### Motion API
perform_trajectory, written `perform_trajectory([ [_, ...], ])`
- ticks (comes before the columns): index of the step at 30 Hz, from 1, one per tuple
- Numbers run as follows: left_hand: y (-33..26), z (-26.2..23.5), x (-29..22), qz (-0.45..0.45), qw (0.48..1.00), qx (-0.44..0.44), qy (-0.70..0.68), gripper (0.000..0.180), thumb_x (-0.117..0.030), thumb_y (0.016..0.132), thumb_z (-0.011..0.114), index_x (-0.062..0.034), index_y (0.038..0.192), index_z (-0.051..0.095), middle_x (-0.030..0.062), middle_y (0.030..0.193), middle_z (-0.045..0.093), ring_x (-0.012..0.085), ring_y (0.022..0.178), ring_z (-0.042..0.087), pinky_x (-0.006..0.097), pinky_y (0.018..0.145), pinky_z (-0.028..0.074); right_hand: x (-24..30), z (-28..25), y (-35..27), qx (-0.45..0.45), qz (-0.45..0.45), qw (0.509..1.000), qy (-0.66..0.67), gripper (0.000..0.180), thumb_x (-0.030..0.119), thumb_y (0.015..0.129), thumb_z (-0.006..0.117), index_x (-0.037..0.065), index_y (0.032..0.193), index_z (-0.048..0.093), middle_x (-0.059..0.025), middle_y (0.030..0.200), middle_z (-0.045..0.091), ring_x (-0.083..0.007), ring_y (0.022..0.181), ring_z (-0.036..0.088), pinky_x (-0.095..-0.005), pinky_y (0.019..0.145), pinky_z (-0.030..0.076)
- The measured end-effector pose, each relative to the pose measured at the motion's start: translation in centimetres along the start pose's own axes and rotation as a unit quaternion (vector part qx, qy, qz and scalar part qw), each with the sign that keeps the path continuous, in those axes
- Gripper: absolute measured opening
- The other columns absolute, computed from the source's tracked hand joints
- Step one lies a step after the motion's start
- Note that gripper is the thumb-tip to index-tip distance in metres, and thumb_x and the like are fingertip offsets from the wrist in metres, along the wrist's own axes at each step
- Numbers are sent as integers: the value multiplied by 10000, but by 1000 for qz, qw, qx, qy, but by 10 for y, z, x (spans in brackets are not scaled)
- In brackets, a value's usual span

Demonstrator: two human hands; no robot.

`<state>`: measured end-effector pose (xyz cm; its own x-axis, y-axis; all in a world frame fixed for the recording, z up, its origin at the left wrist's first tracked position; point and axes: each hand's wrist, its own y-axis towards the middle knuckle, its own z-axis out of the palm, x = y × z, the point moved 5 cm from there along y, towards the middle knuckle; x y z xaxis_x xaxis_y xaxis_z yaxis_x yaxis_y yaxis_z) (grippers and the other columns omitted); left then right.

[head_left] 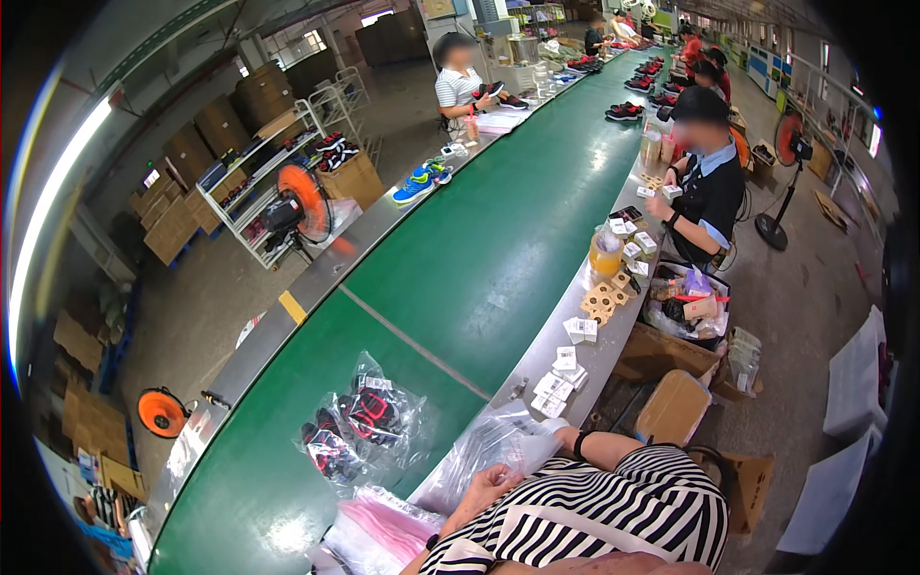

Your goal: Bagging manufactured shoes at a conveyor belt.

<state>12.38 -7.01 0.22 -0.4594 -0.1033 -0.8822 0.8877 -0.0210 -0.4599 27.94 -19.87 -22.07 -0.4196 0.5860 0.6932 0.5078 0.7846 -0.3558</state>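
My left hand (491, 487) has its grip clamped on the near edge of a clear bag (494, 443), lying at the tabletop's (533, 372) near end; my right hand (565, 436) is at the bag's far side, its grip too unclear to tell. I'd judge thin film needs a light pinch, kept clear of the tags (553, 393)

White labels (553, 387) bear print, illegibly small.
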Motion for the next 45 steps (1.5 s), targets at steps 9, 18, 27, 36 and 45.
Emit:
perform_trajectory([
  [9,-8,-10,-11,33,995,-80,-53,148,-170,834,619,-22,846,611,-20,724,589,38,628,491,187,551,399,22,-3,4,-17,39,996,-81,376,368,712,521,116,960,649,-147,971,625,-309,895,591,-353,766,466],
  [18,-10,-11,-16,63,993,-88,-43,149,-162,839,608,-21,885,610,-16,767,592,46,649,496,203,569,404,9,7,15,-1,59,989,-133,428,413,710,489,132,993,644,-132,1017,618,-288,947,585,-334,797,464],
  [27,-8,-13,-17,58,994,-80,40,196,-201,837,615,-11,887,615,-2,785,601,54,678,507,208,595,417,28,-10,-4,-1,42,995,-87,382,386,726,538,126,989,636,-135,995,622,-307,911,585,-338,768,460],
  [36,-2,-10,-2,-21,999,-37,18,227,-196,792,675,-10,906,613,13,789,612,57,694,536,200,617,437,-25,23,13,-65,-15,997,-37,334,350,741,552,86,927,636,-165,897,628,-313,803,598,-337,685,464],
  [45,-9,0,-29,-22,997,-64,46,280,-137,777,685,18,991,589,44,863,628,73,756,562,195,662,457,3,-4,-7,-73,-22,997,19,381,393,708,583,80,919,636,-169,846,634,-316,739,609,-358,630,466],
])
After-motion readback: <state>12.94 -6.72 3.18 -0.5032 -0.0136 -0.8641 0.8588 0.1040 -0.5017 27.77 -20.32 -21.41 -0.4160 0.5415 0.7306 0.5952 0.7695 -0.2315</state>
